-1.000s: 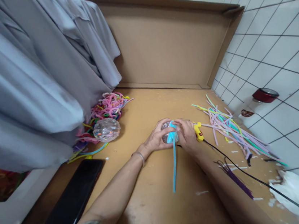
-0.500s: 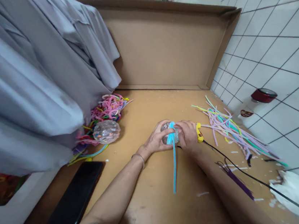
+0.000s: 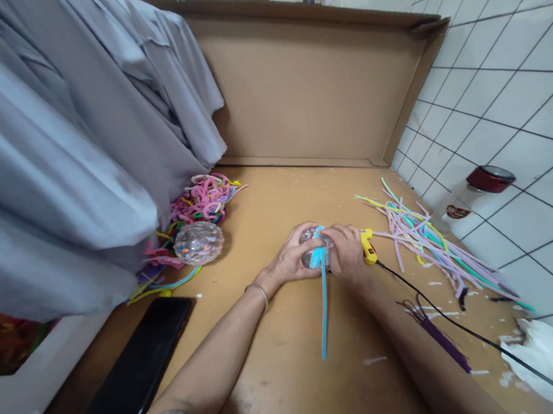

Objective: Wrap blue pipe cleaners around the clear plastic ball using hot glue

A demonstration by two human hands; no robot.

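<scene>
My left hand [image 3: 289, 256] is wrapped round a small clear, round object [image 3: 305, 236] that looks like a see-through ball. Light-blue pipe cleaners [image 3: 324, 308] lie side by side across it, and a long length hangs down toward me. From the other side my right hand [image 3: 345, 249] is closed against the object, its fingers pressing on the top of the blue strips. Its fingertips are partly hidden, as is the far side of the object. Just right of my right hand lies a yellow glue gun [image 3: 369, 247] with a black cord.
A larger clear ball [image 3: 199, 243] sits left, by a heap of coloured pipe cleaners [image 3: 205, 199]. A phone [image 3: 138, 368] lies front left. More pipe cleaners [image 3: 418, 230], a purple bundle [image 3: 444, 341] and a red-lidded jar [image 3: 489, 179] are right. Cardboard [image 3: 306, 82] stands behind.
The view has shifted very slightly. Both hands keep their hold on the clear object, and the fingers of my right hand have moved a little over the blue strips.
</scene>
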